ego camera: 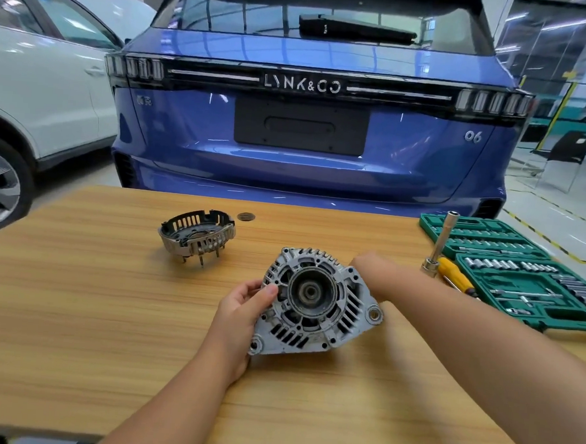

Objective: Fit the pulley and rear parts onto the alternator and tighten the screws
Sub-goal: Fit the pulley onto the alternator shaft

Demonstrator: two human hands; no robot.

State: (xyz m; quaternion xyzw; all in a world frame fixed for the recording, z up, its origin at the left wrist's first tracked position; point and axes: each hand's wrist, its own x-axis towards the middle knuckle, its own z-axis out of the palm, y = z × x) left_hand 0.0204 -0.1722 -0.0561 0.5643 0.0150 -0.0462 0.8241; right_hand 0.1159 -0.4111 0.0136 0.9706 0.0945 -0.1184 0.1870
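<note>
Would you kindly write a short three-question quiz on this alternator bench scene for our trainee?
1. True or false: the left hand holds the alternator.
2. The green socket set lies: A) left of the alternator, B) right of it, C) under it.
3. What slotted part sits on the table behind and left of the alternator?

Key: 1 true; 2 B; 3 the rear cover.
</note>
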